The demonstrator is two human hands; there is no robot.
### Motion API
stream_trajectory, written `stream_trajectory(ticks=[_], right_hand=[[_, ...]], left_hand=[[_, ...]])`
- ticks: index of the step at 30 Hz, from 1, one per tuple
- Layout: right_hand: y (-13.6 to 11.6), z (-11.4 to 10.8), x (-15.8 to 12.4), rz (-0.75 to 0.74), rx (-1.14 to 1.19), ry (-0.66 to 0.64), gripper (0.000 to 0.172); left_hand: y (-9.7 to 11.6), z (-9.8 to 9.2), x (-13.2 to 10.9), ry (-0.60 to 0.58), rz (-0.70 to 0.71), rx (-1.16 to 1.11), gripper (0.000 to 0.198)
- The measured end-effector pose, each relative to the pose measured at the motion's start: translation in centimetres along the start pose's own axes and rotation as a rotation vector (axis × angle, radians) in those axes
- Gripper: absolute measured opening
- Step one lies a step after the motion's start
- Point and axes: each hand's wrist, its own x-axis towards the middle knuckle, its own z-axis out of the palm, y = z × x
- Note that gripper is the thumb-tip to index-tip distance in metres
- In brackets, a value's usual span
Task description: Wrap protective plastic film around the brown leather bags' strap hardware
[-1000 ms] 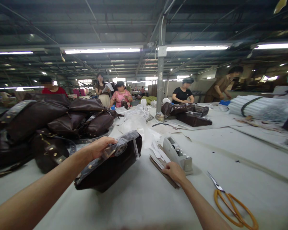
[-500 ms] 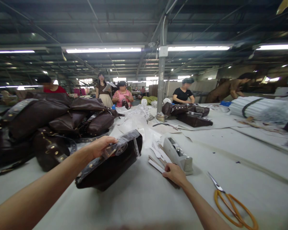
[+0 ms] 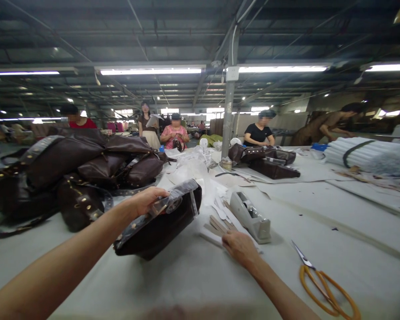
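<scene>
My left hand (image 3: pixel 148 199) grips the top edge of a dark brown leather bag (image 3: pixel 160 222) partly wrapped in clear plastic, holding it tilted on the white table (image 3: pixel 186 275). My right hand (image 3: pixel 240 248) rests knuckles-up on a fan of white and brown paper strips (image 3: pixel 216 224) lying beside the bag. Its fingers are curled onto a white strip; the fingertips are hidden. A grey tape dispenser (image 3: pixel 251 216) stands just beyond that hand.
A heap of dark brown bags (image 3: pixel 70 173) fills the left of the table. Orange-handled scissors (image 3: pixel 323 284) lie at the right. More bags (image 3: pixel 263 160) and bundled white rolls (image 3: pixel 363 151) sit farther back. Several people work at the far side.
My right hand has drawn back toward me along the paper strips, which now fan out more. The view has shifted slightly right. My left hand keeps the bag.
</scene>
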Motion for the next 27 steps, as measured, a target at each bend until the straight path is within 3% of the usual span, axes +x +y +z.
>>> stream_trajectory(ticks=[6,12,16,19,24,27], right_hand=[[-0.8,1.2,-1.2,0.029,-0.003,-0.061,0.032],[-1.1,0.9,-0.7,0.06,0.014,-0.083,0.02],[-2.3,2.0,-0.4,0.065,0.039,-0.077,0.035],[-2.3,1.9,-0.1,0.091,0.1,-0.065,0.036],[-1.2,0.0,-0.9,0.073,0.302,-0.03,0.024],[-1.7,-0.9,-2.1,0.1,0.746,-0.064,0.025]], left_hand=[[0.2,0.3,-0.6,0.009,-0.025,-0.015,0.009],[0.0,0.4,-0.8,0.021,-0.034,-0.009,0.012],[-0.1,0.4,-0.7,0.014,-0.032,-0.016,0.014],[-0.3,0.3,-0.3,0.002,-0.027,-0.016,0.011],[-0.7,0.0,0.5,-0.023,-0.024,-0.012,0.01],[-0.8,0.0,0.7,-0.038,-0.032,-0.01,0.011]])
